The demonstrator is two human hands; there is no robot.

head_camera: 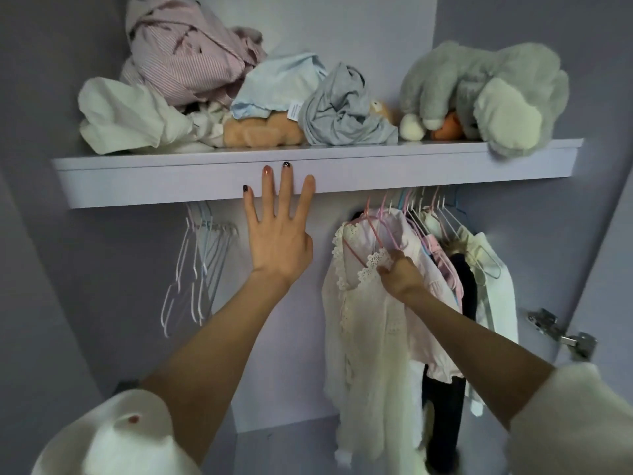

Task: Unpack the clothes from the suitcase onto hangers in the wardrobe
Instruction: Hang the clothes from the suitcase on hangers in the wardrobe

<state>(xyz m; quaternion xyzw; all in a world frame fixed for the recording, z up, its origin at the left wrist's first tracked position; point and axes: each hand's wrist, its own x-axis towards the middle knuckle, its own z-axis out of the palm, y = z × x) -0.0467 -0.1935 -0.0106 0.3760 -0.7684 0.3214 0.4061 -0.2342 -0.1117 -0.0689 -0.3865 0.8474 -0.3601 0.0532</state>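
A white lacy blouse (366,323) hangs on a pink hanger (373,228) under the wardrobe shelf. My right hand (400,272) pinches the blouse's lace collar at the hanger's shoulder. My left hand (279,234) is raised with fingers spread straight, fingertips against the front edge of the shelf (171,180). It holds nothing. To the right hang more clothes on hangers: a pink garment (431,303), a dark one (462,279) and a cream one (496,289). The suitcase is out of view.
Several empty hangers (198,265) hang at the left under the shelf. On the shelf lie crumpled clothes (191,56) and a grey plush toy (486,94). A door hinge (561,334) sticks out at the right.
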